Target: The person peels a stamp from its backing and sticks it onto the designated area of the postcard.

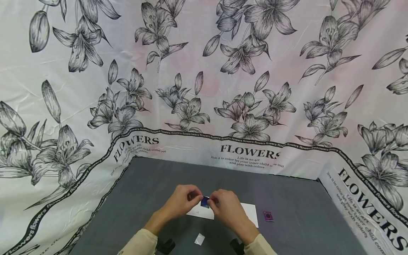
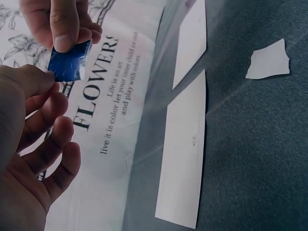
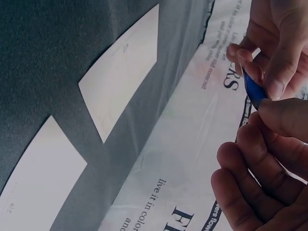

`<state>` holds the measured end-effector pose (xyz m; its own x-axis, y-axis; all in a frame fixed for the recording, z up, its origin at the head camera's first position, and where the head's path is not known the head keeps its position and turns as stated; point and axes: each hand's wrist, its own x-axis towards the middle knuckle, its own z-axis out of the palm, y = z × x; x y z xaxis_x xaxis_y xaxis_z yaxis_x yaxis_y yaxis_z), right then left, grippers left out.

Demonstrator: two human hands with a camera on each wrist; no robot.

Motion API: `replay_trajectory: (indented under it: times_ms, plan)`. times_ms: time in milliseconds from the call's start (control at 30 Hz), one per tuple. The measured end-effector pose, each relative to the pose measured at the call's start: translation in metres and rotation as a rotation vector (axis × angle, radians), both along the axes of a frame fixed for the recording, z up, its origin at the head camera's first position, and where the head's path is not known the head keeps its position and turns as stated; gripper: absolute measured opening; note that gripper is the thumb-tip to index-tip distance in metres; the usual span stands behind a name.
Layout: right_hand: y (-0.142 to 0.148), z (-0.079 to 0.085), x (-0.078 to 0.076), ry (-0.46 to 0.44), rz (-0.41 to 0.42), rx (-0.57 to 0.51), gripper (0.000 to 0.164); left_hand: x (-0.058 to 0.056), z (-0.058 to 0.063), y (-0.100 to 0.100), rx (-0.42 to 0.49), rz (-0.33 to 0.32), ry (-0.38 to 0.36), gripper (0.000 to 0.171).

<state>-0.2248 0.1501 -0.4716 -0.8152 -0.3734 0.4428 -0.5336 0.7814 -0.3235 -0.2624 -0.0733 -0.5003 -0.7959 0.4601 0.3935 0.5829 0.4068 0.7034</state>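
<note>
Both hands hold a small, shiny blue square packet (image 1: 205, 202) up over the table. My left hand (image 1: 181, 200) pinches one edge between thumb and index finger; its other fingers are loosely curled in the left wrist view. Thumb and fingers of my right hand (image 1: 227, 207) pinch the opposite edge, close to the left fingertips. Seen side-on in the right wrist view, the packet (image 3: 254, 90) looks thin and slightly bent. Below the hands lies a white card (image 2: 183, 154) with a small printed mark, and another white card (image 1: 251, 213) is partly behind the right hand.
A torn white scrap (image 1: 199, 239) lies nearer the body. To the right sits a small purple square packet (image 1: 268, 216) with a dark round mark. A flower-printed curtain (image 1: 191, 148) borders the dark grey table (image 1: 134, 198) at the back and sides.
</note>
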Motion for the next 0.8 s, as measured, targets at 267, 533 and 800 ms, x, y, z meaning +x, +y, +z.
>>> replay_trajectory:
  times_ms: [267,533,800]
  plan:
    - [0.005,-0.002,-0.006,-0.028,-0.019,-0.008,0.014,-0.004,-0.002,0.007,-0.004,0.011,0.011,0.010]
    - [0.008,-0.007,-0.014,-0.047,-0.034,0.002,0.011,-0.008,-0.005,0.014,-0.021,0.042,-0.004,0.009]
    - [0.010,-0.010,-0.020,-0.060,-0.040,0.002,0.012,-0.013,-0.007,0.019,-0.054,0.074,-0.015,0.009]
